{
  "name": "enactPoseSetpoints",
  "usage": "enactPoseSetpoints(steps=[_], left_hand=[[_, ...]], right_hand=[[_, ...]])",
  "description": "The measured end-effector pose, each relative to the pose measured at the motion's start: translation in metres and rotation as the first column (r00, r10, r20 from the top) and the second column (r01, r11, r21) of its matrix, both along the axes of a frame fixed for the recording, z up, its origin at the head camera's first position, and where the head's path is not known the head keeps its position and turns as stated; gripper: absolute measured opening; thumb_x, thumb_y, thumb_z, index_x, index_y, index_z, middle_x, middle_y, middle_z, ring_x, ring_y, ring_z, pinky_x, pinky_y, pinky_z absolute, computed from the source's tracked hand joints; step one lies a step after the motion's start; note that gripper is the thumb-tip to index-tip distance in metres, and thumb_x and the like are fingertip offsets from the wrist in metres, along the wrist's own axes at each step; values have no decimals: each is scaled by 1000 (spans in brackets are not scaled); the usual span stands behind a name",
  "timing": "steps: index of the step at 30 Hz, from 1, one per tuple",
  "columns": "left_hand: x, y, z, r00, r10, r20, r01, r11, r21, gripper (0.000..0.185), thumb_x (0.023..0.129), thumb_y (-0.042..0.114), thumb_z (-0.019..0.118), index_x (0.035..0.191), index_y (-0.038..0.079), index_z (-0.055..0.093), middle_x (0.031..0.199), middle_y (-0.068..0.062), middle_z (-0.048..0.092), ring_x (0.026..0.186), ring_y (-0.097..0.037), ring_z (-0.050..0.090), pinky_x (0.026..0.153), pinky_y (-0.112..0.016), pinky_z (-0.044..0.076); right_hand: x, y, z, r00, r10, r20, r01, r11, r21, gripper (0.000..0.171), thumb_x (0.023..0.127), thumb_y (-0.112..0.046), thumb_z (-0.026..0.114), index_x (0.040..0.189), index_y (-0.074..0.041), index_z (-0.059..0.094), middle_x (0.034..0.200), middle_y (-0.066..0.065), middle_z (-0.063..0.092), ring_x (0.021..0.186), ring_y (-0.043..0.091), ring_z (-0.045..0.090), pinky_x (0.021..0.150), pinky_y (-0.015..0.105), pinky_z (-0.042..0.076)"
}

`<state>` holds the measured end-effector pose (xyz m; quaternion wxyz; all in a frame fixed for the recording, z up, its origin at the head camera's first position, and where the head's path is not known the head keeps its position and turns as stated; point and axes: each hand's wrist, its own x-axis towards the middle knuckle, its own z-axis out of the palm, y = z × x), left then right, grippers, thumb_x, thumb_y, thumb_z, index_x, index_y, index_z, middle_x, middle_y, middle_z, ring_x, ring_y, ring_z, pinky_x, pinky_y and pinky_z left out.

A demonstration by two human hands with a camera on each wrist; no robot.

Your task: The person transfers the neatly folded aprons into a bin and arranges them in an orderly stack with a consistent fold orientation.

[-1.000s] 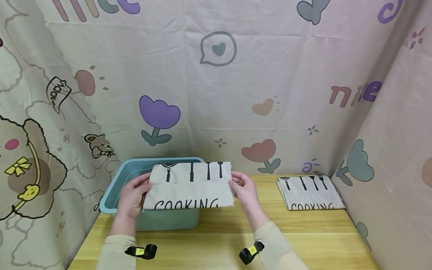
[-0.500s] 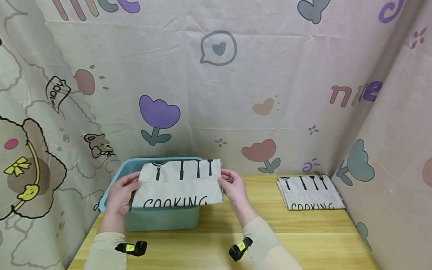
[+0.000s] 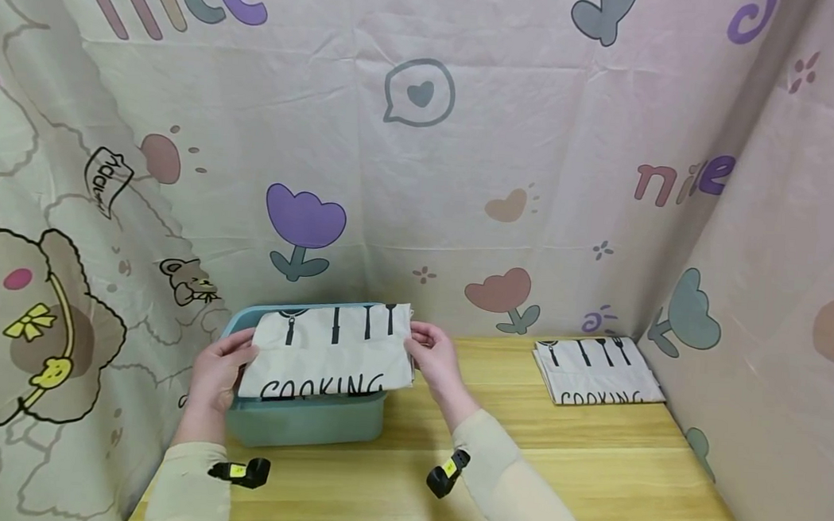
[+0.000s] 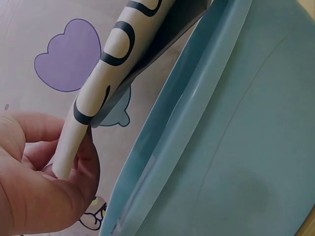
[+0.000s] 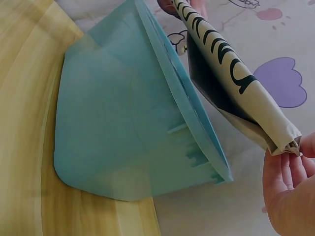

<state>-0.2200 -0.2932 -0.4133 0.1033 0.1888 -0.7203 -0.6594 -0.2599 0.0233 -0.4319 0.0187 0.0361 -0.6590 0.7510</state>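
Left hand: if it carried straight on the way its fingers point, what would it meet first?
The left hand grips the folded cloth with fingers pointing right, so more of that cloth lies ahead, then probably the right hand. The teal bin sits just below.

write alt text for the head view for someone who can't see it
Two hands, the left hand and right hand, hold a folded cloth printed COOKING by its side edges above a teal plastic bin on a wooden table. A second folded COOKING cloth lies at the table's far right, before a cartoon-print backdrop.
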Motion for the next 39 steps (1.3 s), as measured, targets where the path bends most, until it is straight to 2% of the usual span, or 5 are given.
enactPoseSetpoints(steps=[7,16,24,32,39], left_hand=[[-2,-9,1,999,38,-3,-38,997,-61,47,94,3,63,140,-1,53,86,24,60,86,6,56,72,-11,47],[-5,-19,0,997,82,13,-81,993,-91,46,93,3,64,138,0,55,88,24,59,88,5,54,73,-10,45],[-6,-26,-2,991,120,52,-111,983,-146,44,94,8,65,137,5,58,105,11,63,93,1,55,73,-11,45],[-4,-28,-3,988,150,32,-143,976,-163,41,94,6,65,134,3,60,94,16,63,87,4,55,70,-9,46],[-4,-30,-8,984,174,37,-164,968,-192,40,94,5,65,134,5,61,105,6,67,84,4,56,67,-8,46]], right_hand=[[-2,-9,4,1000,-5,-25,6,999,37,34,86,4,64,120,8,63,100,14,65,81,13,58,66,24,52],[-5,-22,8,1000,-10,-21,12,997,74,33,85,4,65,118,6,65,98,11,65,82,14,58,70,31,56],[-7,-31,5,999,-14,-32,18,993,119,31,85,3,65,117,6,65,96,10,65,84,15,59,71,30,56],[-11,-39,-2,999,-29,-40,34,990,134,29,83,5,66,112,6,66,93,10,64,80,14,58,69,25,52],[-12,-45,-3,998,-47,-51,56,980,189,28,83,4,66,111,6,67,91,9,64,82,16,59,72,26,52]])
